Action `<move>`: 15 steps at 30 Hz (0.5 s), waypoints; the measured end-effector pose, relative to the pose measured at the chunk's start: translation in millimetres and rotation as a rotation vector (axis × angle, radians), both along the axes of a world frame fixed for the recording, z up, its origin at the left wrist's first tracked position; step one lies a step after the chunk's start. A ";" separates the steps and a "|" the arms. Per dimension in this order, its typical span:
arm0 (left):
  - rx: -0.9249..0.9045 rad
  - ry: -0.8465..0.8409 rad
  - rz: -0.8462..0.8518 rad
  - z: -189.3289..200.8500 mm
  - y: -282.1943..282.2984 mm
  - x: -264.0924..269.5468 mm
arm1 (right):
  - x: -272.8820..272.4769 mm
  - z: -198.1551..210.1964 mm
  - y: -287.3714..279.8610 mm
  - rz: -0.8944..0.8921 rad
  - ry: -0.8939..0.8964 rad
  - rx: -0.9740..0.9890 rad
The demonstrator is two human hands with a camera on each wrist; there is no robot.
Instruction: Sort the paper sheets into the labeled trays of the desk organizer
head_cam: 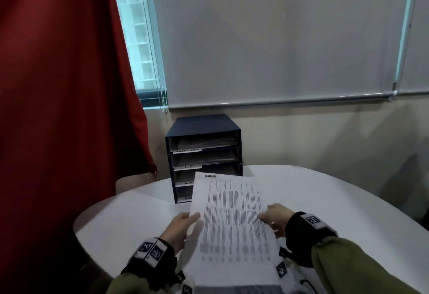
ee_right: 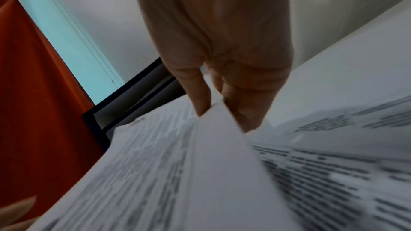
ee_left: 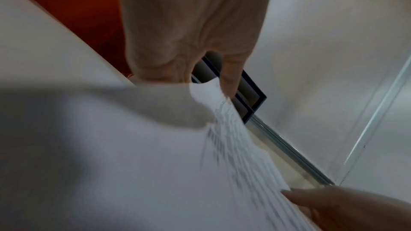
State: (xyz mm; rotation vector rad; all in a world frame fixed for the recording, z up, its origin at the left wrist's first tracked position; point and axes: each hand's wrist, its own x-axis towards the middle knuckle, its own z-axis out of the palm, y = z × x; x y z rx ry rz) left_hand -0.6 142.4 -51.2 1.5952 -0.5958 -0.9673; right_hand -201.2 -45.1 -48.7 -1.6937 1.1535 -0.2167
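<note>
Head view, sheet: a thin white paper sheet (head_cam: 232,221) printed with dense columns of grey text, blurred beyond reading, held up off the table and tilted toward the organizer.
Head view, left hand: the left hand (head_cam: 180,229) grips the sheet's left edge, thumb on the printed face.
Head view, right hand: the right hand (head_cam: 277,218) holds the right edge, fingers curled behind the paper.
Head view, organizer: a boxy dark navy desk organizer (head_cam: 204,154) with four stacked trays, each with a white label strip too blurred to read; the upper two trays hold papers, and the sheet's top edge covers part of the lower two.
Head view, surface: a smooth white round table (head_cam: 336,203); the organizer stands at its far edge.
Head view, room: a red curtain (head_cam: 62,84) hangs at left, pale roller blinds (head_cam: 278,38) cover the window behind.
Head view, sleeves: olive sleeves, with black wrist bands bearing square markers.

Left wrist view, grasp: thumb and fingers (ee_left: 229,76) pinch the sheet's (ee_left: 155,164) curved edge; the organizer's dark frame (ee_left: 255,101) shows just beyond.

Right wrist view, grasp: fingers (ee_right: 200,94) pinch the sheet's (ee_right: 211,164) edge.
Right wrist view, other paper: another printed page (ee_right: 344,164) lies lower right.
</note>
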 end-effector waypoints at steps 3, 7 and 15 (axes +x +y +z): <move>0.174 -0.069 -0.107 -9.3 2.1 5.6 | 21.1 4.3 -0.4 0.056 0.077 0.030; 0.280 -0.145 0.054 -19.1 -4.2 23.4 | 45.5 3.9 8.0 0.135 0.094 0.075; 0.404 -0.129 0.121 -8.4 -33.2 65.0 | 82.1 6.7 -22.2 0.103 -0.012 0.099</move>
